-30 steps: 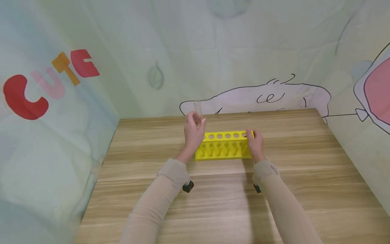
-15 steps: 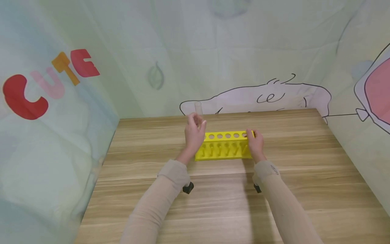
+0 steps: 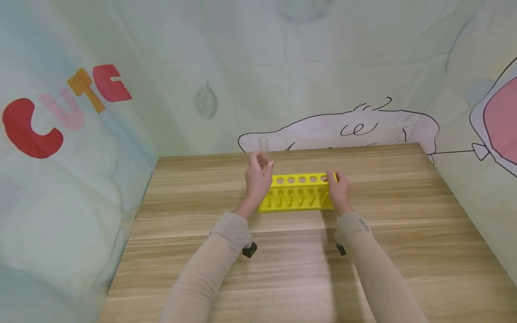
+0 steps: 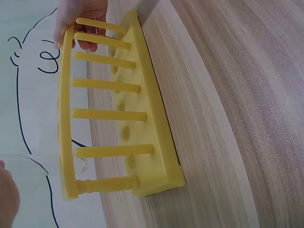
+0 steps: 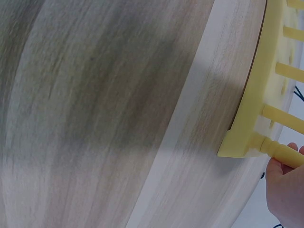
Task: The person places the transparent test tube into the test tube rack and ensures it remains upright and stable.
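A yellow test tube rack (image 3: 296, 208) stands upright on the table, with a row of holes in its top plate and several pegs below. My left hand (image 3: 257, 179) pinches a clear test tube (image 3: 264, 144) at the rack's left end, the tube's upper part sticking up above the fingers. In the left wrist view the rounded end of the test tube (image 4: 84, 164) shows just below the top plate, near the end hole. My right hand (image 3: 339, 190) grips the rack's right end; in the right wrist view its fingers are at the end post (image 5: 285, 153).
The wood-grain table (image 3: 295, 278) spreads out around the rack. A printed cloth backdrop (image 3: 242, 67) rises behind the table's back edge and along both sides. Dark wrist devices (image 3: 249, 249) sit under the sleeves.
The test tube and my left hand have sunk slightly toward the rack, the tube tilting a little more upright. My right hand and the rack have stayed in place.
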Demonstrator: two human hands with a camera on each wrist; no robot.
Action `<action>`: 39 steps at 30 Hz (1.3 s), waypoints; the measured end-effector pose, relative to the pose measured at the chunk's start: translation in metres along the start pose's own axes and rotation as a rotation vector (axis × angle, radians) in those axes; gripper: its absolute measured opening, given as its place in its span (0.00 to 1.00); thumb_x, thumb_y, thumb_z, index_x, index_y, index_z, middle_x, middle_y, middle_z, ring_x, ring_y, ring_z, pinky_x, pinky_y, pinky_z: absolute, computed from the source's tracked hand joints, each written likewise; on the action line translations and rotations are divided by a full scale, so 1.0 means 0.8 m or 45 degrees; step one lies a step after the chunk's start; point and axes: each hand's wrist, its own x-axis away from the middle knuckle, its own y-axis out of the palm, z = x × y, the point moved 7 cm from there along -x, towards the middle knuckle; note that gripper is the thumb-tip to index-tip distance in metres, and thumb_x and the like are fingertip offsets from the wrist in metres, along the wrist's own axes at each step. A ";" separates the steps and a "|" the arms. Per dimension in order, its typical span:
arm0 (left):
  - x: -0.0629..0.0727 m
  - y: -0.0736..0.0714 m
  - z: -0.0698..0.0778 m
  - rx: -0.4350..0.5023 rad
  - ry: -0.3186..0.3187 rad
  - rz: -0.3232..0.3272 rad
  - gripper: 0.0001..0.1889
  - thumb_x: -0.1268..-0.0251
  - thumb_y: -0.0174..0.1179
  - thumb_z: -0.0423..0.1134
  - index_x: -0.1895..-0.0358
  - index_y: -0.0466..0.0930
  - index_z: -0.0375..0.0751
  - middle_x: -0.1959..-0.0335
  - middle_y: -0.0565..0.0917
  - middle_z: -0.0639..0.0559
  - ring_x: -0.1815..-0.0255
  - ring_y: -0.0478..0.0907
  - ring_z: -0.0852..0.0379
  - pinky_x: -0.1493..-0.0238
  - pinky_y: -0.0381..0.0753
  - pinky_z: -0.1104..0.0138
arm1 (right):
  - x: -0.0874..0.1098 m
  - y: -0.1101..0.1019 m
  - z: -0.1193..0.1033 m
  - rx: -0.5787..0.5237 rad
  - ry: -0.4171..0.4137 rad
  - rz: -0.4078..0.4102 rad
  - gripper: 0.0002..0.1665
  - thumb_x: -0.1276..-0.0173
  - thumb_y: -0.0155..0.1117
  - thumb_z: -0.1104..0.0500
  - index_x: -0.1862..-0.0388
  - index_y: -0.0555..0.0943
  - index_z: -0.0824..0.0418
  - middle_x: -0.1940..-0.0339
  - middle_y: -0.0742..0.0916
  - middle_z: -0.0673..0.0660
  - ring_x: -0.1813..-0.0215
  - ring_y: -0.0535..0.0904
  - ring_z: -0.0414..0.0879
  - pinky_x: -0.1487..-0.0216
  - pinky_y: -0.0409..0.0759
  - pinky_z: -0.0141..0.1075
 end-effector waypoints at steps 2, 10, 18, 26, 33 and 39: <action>0.001 0.000 0.000 0.000 -0.008 -0.002 0.16 0.38 0.52 0.38 0.51 0.60 0.39 0.62 0.73 0.48 0.53 0.73 0.53 0.45 0.73 0.66 | 0.000 0.000 0.000 -0.002 0.000 -0.001 0.25 0.33 0.43 0.43 0.57 0.70 0.64 0.55 0.77 0.60 0.53 0.68 0.48 0.52 0.66 0.34; 0.003 0.001 -0.002 -0.019 -0.030 0.001 0.16 0.39 0.53 0.38 0.51 0.61 0.39 0.62 0.74 0.47 0.53 0.74 0.51 0.46 0.74 0.65 | 0.000 0.000 -0.001 -0.009 0.002 -0.008 0.24 0.33 0.44 0.44 0.56 0.70 0.64 0.54 0.77 0.60 0.52 0.68 0.49 0.51 0.67 0.35; 0.005 0.004 -0.011 -0.047 -0.071 -0.001 0.17 0.39 0.53 0.39 0.50 0.60 0.42 0.60 0.74 0.48 0.50 0.74 0.51 0.46 0.74 0.64 | 0.001 -0.001 -0.003 -0.007 0.010 -0.008 0.25 0.33 0.44 0.43 0.55 0.70 0.65 0.55 0.77 0.60 0.52 0.69 0.50 0.51 0.67 0.35; 0.006 0.006 -0.017 -0.053 -0.123 -0.029 0.18 0.39 0.53 0.40 0.49 0.60 0.43 0.58 0.74 0.49 0.48 0.74 0.50 0.48 0.76 0.64 | 0.000 0.000 0.001 0.000 0.027 -0.004 0.28 0.35 0.43 0.39 0.55 0.70 0.63 0.54 0.77 0.59 0.53 0.68 0.49 0.50 0.67 0.35; 0.007 0.007 -0.018 -0.077 -0.119 -0.037 0.19 0.39 0.53 0.41 0.48 0.60 0.41 0.60 0.75 0.49 0.49 0.75 0.49 0.47 0.75 0.63 | -0.001 0.000 0.000 0.016 -0.002 0.002 0.29 0.35 0.43 0.39 0.57 0.70 0.64 0.55 0.77 0.59 0.54 0.68 0.48 0.53 0.66 0.33; 0.009 0.008 -0.020 -0.084 -0.115 -0.046 0.18 0.39 0.54 0.41 0.49 0.61 0.40 0.60 0.75 0.48 0.50 0.75 0.49 0.48 0.75 0.63 | 0.000 -0.001 -0.002 -0.003 -0.017 0.003 0.28 0.35 0.44 0.40 0.55 0.71 0.64 0.56 0.78 0.59 0.53 0.69 0.48 0.52 0.67 0.33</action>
